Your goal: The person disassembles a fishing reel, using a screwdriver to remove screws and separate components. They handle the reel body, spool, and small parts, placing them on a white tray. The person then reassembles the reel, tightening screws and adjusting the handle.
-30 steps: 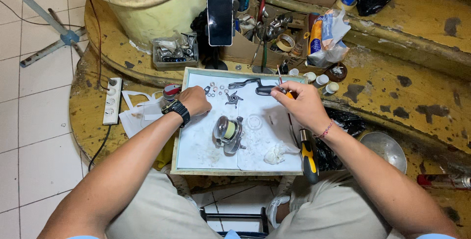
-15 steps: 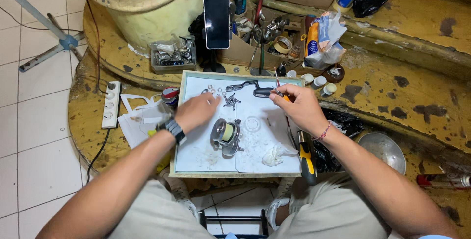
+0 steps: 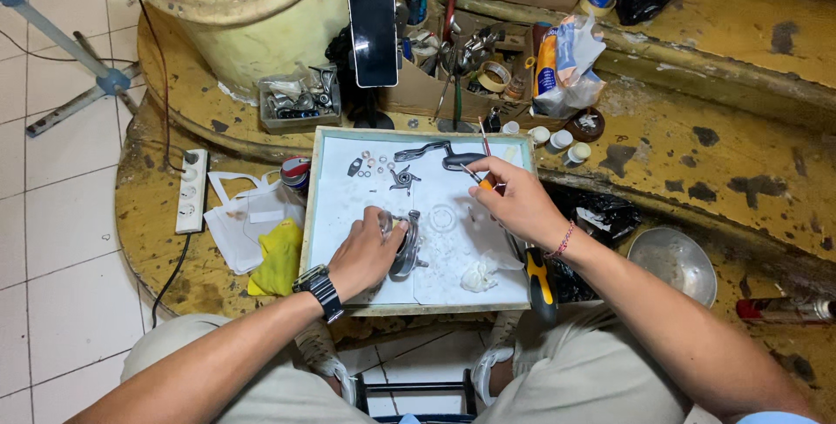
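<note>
Near the front edge of the tray (image 3: 324,206), the left hand's (image 3: 366,254) fingers are curled around a fishing reel (image 3: 406,245), pinning it down. Right hand (image 3: 514,202) pinches a thin brush (image 3: 482,141) near the tray's back edge. The reel looks like solid metal, heavy for its size and probably greasy, so I'd grab the body, not the sticking-out bits. Small washers (image 3: 373,163) sit at the back left.
</note>
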